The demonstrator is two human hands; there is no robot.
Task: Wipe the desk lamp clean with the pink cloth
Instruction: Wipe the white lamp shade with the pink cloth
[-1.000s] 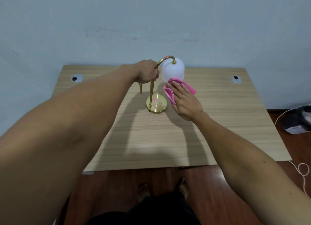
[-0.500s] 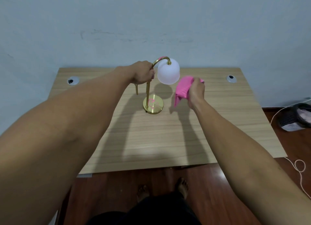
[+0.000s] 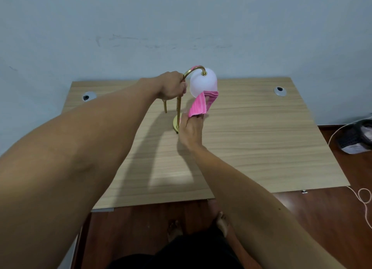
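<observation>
Head view of a light wood-grain desk (image 3: 251,140) set against a pale blue-grey wall (image 3: 181,27). A brass desk lamp with a curved gooseneck and a frosted white dome shade (image 3: 203,83) stands upright near the middle of the far half of the desk, its round brass base (image 3: 175,123) flat on the wood. The left hand (image 3: 172,85) has its fingers curled round the upper part of the brass stem, just below the bend. The right hand (image 3: 191,130), seen from the back in front of the base, holds the pink ribbed cloth (image 3: 201,104) up with extended fingers; how the fingertips pinch it is hidden by the fabric. The cloth's upper fold touches the lower rim of the shade on the near right side. Two round grey cable grommets (image 3: 88,96) sit at the far corners of the desk. On the dark wooden floor (image 3: 322,228), right of the desk, lie a dark bundle (image 3: 356,138) and a looped pale cord (image 3: 364,196). Bare feet (image 3: 221,221) show below the near edge
</observation>
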